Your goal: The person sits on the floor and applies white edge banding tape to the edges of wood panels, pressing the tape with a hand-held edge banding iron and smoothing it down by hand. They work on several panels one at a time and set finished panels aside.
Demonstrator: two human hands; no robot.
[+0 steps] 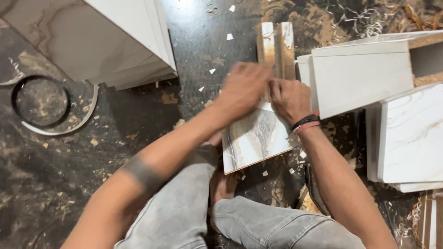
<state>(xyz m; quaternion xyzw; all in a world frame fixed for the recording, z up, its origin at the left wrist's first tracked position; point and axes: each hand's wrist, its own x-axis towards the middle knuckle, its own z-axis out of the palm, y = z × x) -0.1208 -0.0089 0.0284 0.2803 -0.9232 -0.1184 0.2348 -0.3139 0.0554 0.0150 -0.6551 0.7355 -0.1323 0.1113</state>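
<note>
A small rectangular board [256,138] with a marbled white and grey laminate face rests tilted over my knees. My left hand [243,87], blurred by motion, lies on its upper edge with fingers curled. My right hand [290,97], with dark and red bands at the wrist, presses fingers closed on the same upper edge, close beside the left. Two narrow upright strips [277,44] with brown raw edges stand just beyond both hands. What sits under the fingers is hidden.
A large white laminated box [115,41] stands at the upper left. Stacked white panels [369,78] and marbled boards [410,133] crowd the right. A coil of edge banding [55,115] lies on the dark floor at left, amid chips and shavings.
</note>
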